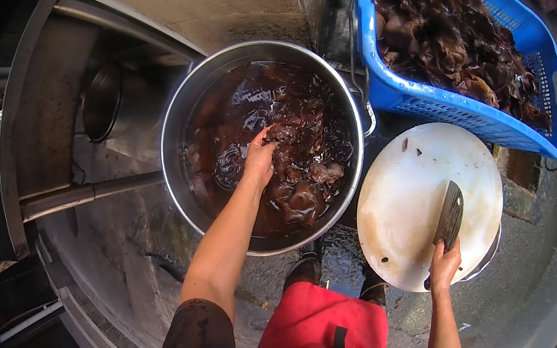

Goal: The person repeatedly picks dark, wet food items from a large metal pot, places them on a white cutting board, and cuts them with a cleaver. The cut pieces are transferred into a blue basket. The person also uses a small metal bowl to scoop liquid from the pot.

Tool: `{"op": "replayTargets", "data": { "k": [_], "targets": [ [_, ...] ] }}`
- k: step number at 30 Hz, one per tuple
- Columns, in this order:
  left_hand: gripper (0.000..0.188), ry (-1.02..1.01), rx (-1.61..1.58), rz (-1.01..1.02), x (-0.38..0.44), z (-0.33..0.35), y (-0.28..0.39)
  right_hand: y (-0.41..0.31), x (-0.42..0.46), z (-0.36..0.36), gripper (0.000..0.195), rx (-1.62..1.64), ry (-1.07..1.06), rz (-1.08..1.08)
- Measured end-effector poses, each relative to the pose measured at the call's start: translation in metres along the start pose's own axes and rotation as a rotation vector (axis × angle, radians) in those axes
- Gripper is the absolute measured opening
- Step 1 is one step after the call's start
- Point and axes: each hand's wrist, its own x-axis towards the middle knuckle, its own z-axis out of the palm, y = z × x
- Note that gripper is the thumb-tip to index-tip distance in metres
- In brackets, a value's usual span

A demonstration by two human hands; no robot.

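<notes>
My left hand [259, 163] reaches into a large round metal pot [180, 209] of dark brown water. Its fingers are closed on a clump of wet, dark brown, leathery pieces [300, 136] that look like wood ear fungus. More such pieces [306, 202] lie in the water under it. In my right hand [445, 264] is the handle of a cleaver [449, 214] with a dark, streaked blade. The blade is over a round white cutting board [409, 193], on which a few small dark scraps are scattered.
A blue plastic basket [461, 103], piled with the same dark pieces [453, 48], stands at upper right, beyond the board. A metal pipe [94, 192] runs toward the pot's left side. Another metal pot [105, 102] sits at upper left. My shoes [303, 271] are on wet concrete [341, 261].
</notes>
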Motion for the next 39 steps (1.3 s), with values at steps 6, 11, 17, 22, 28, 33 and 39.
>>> {"op": "replayTargets", "data": {
  "k": [6,11,17,22,28,33,39],
  "targets": [
    [0.027,0.163,-0.282,-0.208,-0.062,-0.005,0.037,-0.002,-0.002,0.003,0.021,-0.064,0.023,-0.05],
    [0.03,0.106,-0.425,-0.297,-0.098,0.015,0.066,-0.008,-0.003,0.002,0.022,-0.01,-0.016,0.001],
    [0.029,-0.172,0.1,-0.273,-0.157,0.122,0.094,-0.001,0.002,-0.003,0.016,-0.112,0.003,0.045],
    [0.038,-0.456,0.254,-0.595,-0.169,0.196,0.046,0.001,0.011,-0.016,0.018,0.012,-0.045,0.108],
    [0.063,-0.413,0.87,-0.572,-0.137,0.254,-0.054,0.018,0.005,-0.028,0.023,0.175,-0.056,0.141],
    [0.065,-0.384,1.747,0.692,-0.158,0.28,-0.063,0.039,-0.008,-0.033,0.02,0.282,-0.044,0.137],
    [0.092,-0.858,1.814,0.865,-0.156,0.272,-0.082,0.042,-0.007,-0.03,0.021,0.344,-0.089,0.163]
  ]
}}
